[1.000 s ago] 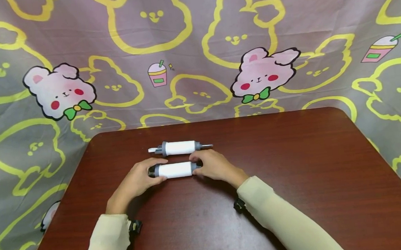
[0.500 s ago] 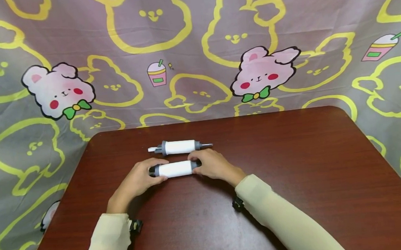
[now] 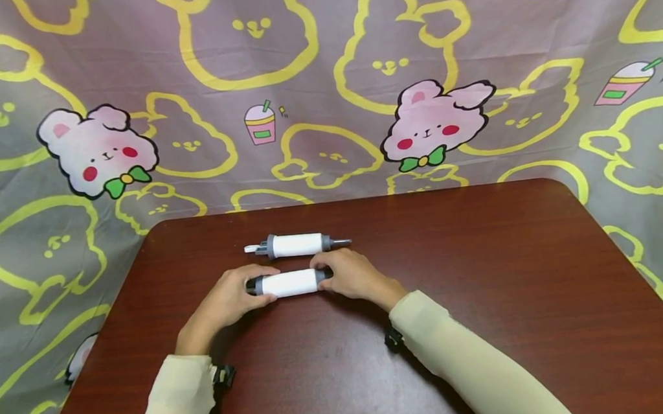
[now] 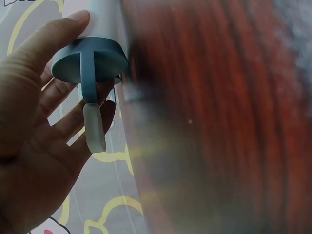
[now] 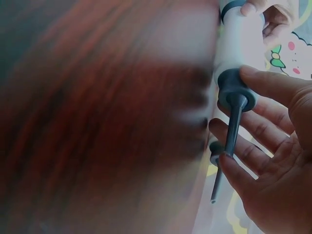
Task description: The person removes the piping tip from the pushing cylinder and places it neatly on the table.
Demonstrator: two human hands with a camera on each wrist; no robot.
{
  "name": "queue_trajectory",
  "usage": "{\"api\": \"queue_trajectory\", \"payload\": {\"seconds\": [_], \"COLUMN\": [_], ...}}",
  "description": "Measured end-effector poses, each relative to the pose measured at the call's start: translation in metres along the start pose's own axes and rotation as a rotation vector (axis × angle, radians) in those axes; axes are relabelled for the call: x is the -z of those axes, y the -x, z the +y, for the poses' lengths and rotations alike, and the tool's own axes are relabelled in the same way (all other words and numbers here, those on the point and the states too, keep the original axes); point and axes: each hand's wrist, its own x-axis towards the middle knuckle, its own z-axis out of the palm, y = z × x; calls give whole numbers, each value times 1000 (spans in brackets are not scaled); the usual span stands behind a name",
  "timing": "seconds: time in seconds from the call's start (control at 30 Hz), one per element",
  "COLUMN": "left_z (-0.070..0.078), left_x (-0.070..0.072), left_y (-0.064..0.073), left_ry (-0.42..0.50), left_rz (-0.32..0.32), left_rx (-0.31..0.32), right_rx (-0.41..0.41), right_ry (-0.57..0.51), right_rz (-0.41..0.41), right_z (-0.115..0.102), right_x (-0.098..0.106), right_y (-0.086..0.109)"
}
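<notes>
Just this side of a matching cylinder (image 3: 297, 245), the left hand (image 3: 225, 298) and right hand (image 3: 355, 273) are pinching opposite ends of a grey-capped white cylinder (image 3: 289, 284); two-handed holding seems the step, any move probably calling for level ends

Long cream sleeves (image 3: 176, 398), small black wrist cameras (image 3: 224, 376).

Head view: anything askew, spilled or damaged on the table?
Nothing stands out. The left hand and right hand grip the nearer tube at its ends; the farther tube lies roughly parallel. No spill or damage shows, though the hands partly hide those ends.
</notes>
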Motion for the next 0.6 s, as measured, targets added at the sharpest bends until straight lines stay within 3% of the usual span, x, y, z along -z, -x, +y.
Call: {"api": "queue_trajectory", "payload": {"seconds": [0.2, 0.6], "left_z": [4, 28], "left_x": [1, 8], "left_y": [0, 1], "left_ry": [-3, -21], "left_rz": [-1, 1], "left_rx": [-5, -32], "right_rx": [11, 29], "right_ry": [-28, -75], "right_rz": [20, 53], "right_z": [-1, -8], "right_x": [3, 25], "right_y": [5, 22]}}
